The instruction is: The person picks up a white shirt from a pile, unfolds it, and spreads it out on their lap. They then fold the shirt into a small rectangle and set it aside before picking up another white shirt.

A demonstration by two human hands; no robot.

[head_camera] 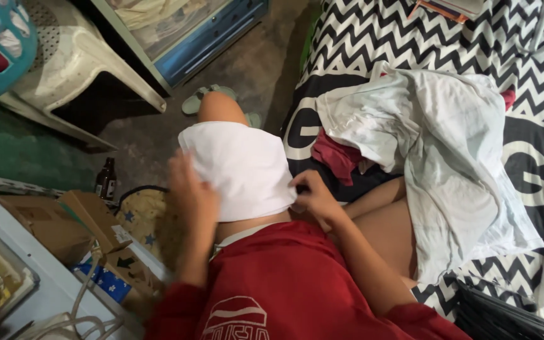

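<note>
The person wears a red top [297,283]. It is loose and soft, with folds in the cloth. The sleeves are long and red too. One sleeve [171,308] ends near the wrist of the left hand [193,198]. The other sleeve [423,318] sits higher up the arm of the right hand [313,195]. On the chest there is a white drawing [234,318] made of curved lines. Both hands are bare. The legs are bare too.
</note>
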